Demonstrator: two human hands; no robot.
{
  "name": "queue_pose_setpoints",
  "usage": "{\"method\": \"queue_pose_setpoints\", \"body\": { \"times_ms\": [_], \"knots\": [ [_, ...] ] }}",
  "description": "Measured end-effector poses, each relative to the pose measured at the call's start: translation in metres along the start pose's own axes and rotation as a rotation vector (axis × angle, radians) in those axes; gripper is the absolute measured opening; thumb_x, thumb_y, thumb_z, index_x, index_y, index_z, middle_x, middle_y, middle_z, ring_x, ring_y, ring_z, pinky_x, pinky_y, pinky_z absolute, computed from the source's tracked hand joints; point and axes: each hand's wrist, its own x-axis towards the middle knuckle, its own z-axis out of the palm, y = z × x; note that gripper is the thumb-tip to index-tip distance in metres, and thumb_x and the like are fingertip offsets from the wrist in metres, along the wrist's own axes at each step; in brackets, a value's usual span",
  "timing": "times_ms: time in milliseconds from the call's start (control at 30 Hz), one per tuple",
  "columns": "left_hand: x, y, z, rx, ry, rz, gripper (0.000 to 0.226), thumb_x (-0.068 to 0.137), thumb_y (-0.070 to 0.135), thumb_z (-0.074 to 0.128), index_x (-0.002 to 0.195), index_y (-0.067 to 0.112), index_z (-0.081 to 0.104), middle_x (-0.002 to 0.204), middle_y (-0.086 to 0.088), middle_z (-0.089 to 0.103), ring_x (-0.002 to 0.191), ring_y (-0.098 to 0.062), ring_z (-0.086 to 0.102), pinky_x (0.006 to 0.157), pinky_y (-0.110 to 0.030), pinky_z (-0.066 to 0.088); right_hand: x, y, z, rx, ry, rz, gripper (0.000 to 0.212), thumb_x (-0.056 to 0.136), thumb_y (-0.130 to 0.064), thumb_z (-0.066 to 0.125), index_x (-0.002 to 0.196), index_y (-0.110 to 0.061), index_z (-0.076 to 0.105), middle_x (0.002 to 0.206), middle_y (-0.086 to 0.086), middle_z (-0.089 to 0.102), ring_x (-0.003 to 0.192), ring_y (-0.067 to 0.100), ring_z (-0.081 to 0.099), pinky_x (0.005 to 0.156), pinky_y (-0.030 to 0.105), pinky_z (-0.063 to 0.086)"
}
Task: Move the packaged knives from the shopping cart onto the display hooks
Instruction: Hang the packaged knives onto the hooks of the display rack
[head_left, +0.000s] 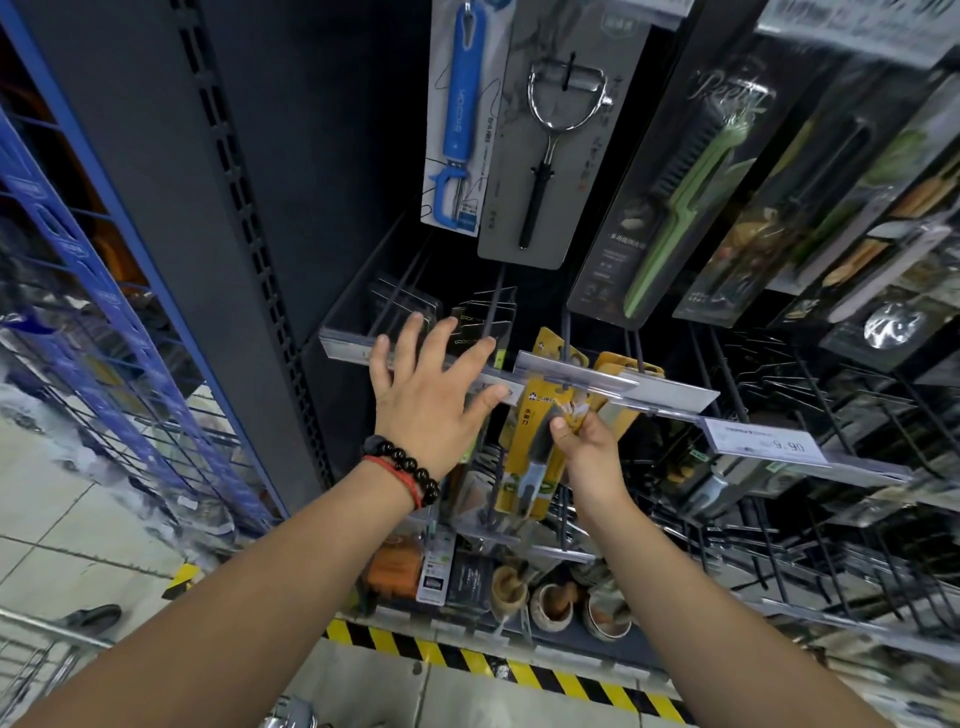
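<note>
A packaged knife (530, 457) on a yellow card, with a dark blade and a grey handle, hangs just below the clear label strip (576, 374) of a display hook. My right hand (592, 457) pinches the card near its middle. More yellow knife cards (623, 364) hang on the hook rods behind that strip. My left hand (431, 395), with a bead bracelet at its wrist, lies flat with fingers spread on the neighbouring clear strip to the left, holding nothing. The shopping cart's metal rim (47, 631) shows at the bottom left.
Packaged peelers (540, 156) hang on the row above. Bare black hook rods (810, 395) stick out at the right, with a 9.90 price tag (769, 444). A blue wire rack (104, 332) stands on the left. Bowls (556, 603) sit on the bottom shelf above a yellow-black floor stripe.
</note>
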Motion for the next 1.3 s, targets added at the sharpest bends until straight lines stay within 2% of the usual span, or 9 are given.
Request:
{"method": "queue_pose_setpoints", "body": {
  "times_ms": [100,200,300,433,533,733,933,1133,1300],
  "knots": [
    [0.000,0.001,0.000,0.007,0.003,-0.014,0.047,0.090,0.063,0.042,0.131,0.041,0.050,0.145,-0.002,0.043,0.141,-0.031,0.022,0.112,-0.052,0.001,-0.001,-0.004,0.001,0.024,0.019,-0.009,0.018,0.099,-0.012,0.050,0.109,0.000,0.058,0.104,0.013,0.065,0.099,0.029,0.062,0.094,0.046,0.048],
    [-0.001,0.003,0.000,0.001,-0.003,-0.028,0.047,0.090,0.063,0.040,0.130,0.041,0.050,0.144,-0.001,0.043,0.140,-0.031,0.023,0.113,-0.053,0.001,-0.003,-0.010,0.002,0.051,0.055,0.003,0.030,0.101,-0.024,0.047,0.121,-0.004,0.057,0.114,0.002,0.065,0.104,0.011,0.061,0.086,0.021,0.048],
    [0.000,0.003,-0.001,0.002,-0.003,-0.036,0.047,0.089,0.063,0.041,0.130,0.041,0.050,0.143,-0.001,0.044,0.140,-0.031,0.024,0.113,-0.053,0.001,0.002,-0.009,0.005,-0.001,0.074,0.000,0.025,0.101,-0.030,0.047,0.114,-0.010,0.056,0.109,-0.001,0.064,0.106,0.016,0.059,0.095,0.032,0.046],
    [-0.001,0.004,-0.001,0.006,-0.005,-0.035,0.046,0.089,0.062,0.043,0.128,0.040,0.052,0.141,-0.001,0.046,0.139,-0.030,0.026,0.114,-0.054,0.004,0.017,-0.006,0.010,-0.032,0.064,0.042,0.038,0.097,-0.042,0.047,0.119,-0.011,0.048,0.126,0.006,0.054,0.118,0.025,0.050,0.111,0.050,0.035],
    [0.000,0.003,-0.002,0.001,-0.012,-0.033,0.045,0.089,0.061,0.043,0.129,0.039,0.052,0.140,-0.002,0.046,0.138,-0.030,0.026,0.114,-0.055,0.004,0.027,-0.015,0.014,-0.034,0.115,0.107,0.044,0.101,-0.031,0.044,0.137,-0.005,0.045,0.129,0.009,0.054,0.118,0.025,0.050,0.099,0.037,0.038],
    [-0.001,0.003,-0.004,0.005,-0.028,-0.028,0.046,0.089,0.061,0.042,0.130,0.040,0.050,0.140,-0.001,0.046,0.138,-0.030,0.026,0.114,-0.054,0.004,0.046,-0.020,0.013,-0.075,0.148,0.221,0.027,0.101,-0.024,0.043,0.124,-0.015,0.053,0.126,0.005,0.057,0.117,0.026,0.050,0.095,0.036,0.036],
    [-0.001,0.003,-0.006,0.011,-0.072,-0.023,0.046,0.090,0.061,0.041,0.131,0.041,0.047,0.141,-0.001,0.044,0.139,-0.029,0.024,0.114,-0.053,0.002,0.046,-0.033,0.013,-0.175,0.121,0.335,0.040,0.103,-0.035,0.034,0.141,-0.023,0.038,0.144,0.011,0.043,0.130,0.035,0.040,0.107,0.050,0.033],
    [-0.002,0.002,-0.018,-0.019,-0.151,0.006,0.051,0.091,0.053,0.041,0.140,0.038,0.039,0.155,-0.002,0.027,0.147,-0.027,0.008,0.116,-0.051,-0.003,0.014,-0.025,0.013,-0.150,0.204,0.205,0.037,0.098,-0.031,0.051,0.132,-0.019,0.044,0.124,0.001,0.055,0.102,0.022,0.053,0.089,0.037,0.043],
    [-0.030,-0.005,-0.026,-0.117,-0.080,0.081,0.051,0.087,0.042,0.047,0.135,0.025,0.050,0.152,-0.007,0.036,0.145,-0.028,0.018,0.117,-0.050,0.013,-0.034,-0.013,0.011,-0.286,0.161,0.036,0.028,0.097,-0.019,0.052,0.124,-0.014,0.053,0.112,-0.003,0.059,0.106,0.017,0.057,0.090,0.027,0.041]
  ]
}}
